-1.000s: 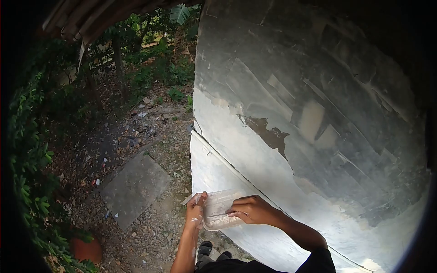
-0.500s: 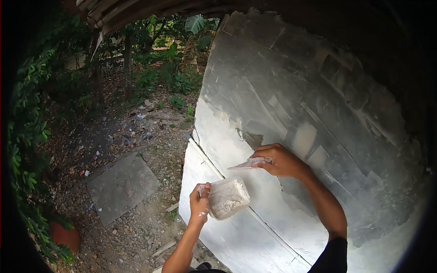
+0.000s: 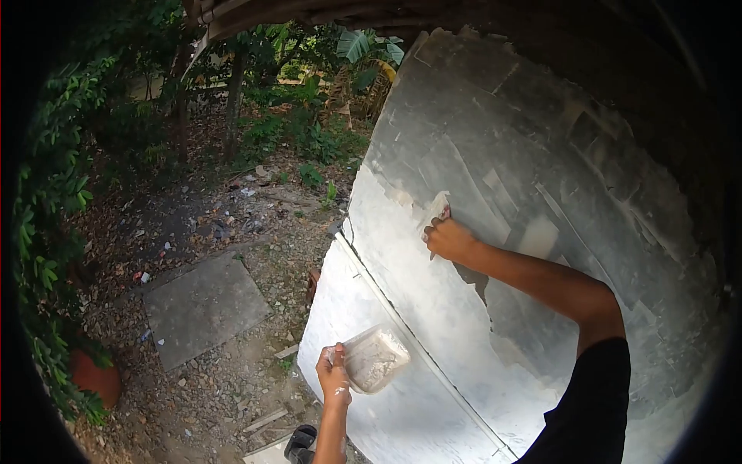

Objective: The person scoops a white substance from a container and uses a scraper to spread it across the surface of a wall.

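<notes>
My left hand [image 3: 334, 377] is closed on the left rim of a shallow, translucent plastic container [image 3: 376, 359], tilted so its inside shows. White putty is smeared over its bottom and sides. My right hand [image 3: 448, 238] reaches up to the wall [image 3: 433, 290], closed around a putty-smeared scraper [image 3: 439, 206]. Its pale, flat blade lies against the wall where white coating meets bare grey cement; the fingers cover most of the rest. White smudges mark my left wrist.
A thin white pipe [image 3: 410, 332] runs diagonally along the wall. On the left, a concrete slab [image 3: 207, 309] lies in gravel, near a reddish-brown pot [image 3: 94, 379] and leafy plants [image 3: 54, 232]. My dark shoe [image 3: 301, 441] shows at the bottom.
My right hand has moved from above the container up to the wall, turning the scraper's blade upward against it. The container has dropped slightly lower, and the view has shifted a little.
</notes>
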`<state>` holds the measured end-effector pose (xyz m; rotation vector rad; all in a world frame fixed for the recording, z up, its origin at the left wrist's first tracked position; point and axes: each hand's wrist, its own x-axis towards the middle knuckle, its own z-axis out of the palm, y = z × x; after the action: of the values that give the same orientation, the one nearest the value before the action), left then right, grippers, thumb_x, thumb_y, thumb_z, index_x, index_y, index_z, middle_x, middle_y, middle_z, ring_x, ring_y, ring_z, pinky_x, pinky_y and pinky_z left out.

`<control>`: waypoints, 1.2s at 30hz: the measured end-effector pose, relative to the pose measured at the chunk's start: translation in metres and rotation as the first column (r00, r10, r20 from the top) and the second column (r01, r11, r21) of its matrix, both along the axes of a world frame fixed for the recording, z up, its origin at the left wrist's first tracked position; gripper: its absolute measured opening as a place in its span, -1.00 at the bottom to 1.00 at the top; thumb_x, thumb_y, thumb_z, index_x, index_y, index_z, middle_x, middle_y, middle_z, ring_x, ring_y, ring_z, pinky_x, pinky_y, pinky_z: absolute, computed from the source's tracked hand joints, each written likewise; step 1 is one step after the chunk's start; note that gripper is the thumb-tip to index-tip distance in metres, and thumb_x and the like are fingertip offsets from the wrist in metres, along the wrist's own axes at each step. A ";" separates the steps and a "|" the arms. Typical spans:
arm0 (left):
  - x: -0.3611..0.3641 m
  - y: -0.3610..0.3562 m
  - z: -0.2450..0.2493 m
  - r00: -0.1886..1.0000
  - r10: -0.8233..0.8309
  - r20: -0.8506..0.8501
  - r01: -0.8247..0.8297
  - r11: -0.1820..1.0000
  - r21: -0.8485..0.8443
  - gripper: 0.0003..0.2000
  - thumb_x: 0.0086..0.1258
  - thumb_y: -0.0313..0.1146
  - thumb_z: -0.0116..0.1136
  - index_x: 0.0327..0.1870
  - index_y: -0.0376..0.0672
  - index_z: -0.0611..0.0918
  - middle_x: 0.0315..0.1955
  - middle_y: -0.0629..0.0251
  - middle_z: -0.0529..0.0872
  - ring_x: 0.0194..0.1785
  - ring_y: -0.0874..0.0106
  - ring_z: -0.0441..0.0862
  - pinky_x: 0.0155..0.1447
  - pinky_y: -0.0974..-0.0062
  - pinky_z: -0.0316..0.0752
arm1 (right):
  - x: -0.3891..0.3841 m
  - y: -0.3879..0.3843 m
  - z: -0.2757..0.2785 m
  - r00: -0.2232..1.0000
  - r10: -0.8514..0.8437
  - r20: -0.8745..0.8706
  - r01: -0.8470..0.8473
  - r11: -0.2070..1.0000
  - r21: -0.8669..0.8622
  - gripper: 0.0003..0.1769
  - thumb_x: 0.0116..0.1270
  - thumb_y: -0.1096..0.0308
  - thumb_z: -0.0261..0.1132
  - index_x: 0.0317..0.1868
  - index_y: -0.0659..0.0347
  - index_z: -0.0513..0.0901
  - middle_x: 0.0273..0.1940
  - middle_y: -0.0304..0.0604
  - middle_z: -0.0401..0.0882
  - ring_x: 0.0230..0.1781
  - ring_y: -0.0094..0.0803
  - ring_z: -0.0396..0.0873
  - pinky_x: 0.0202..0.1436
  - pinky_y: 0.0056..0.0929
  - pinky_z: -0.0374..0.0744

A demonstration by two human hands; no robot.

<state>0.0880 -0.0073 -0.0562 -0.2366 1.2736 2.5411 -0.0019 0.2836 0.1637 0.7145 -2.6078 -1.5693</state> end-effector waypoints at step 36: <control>0.020 -0.011 -0.026 0.996 -0.074 0.050 0.074 0.997 0.003 -0.74 0.42 -0.17 0.19 -0.34 -0.18 0.55 -0.50 0.51 0.52 -0.39 0.65 0.35 -0.24 0.65 0.32 | 0.104 -0.067 -0.006 0.976 -0.210 0.065 0.215 0.974 -0.071 -0.92 0.07 0.36 0.31 -0.48 0.11 0.73 -0.38 -0.21 0.61 -0.25 -0.35 0.59 -0.32 -0.39 0.56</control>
<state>0.1079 -0.0179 -0.0818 -0.2463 1.2390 2.4584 0.1021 0.2162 0.1581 0.4963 -2.8527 -1.5059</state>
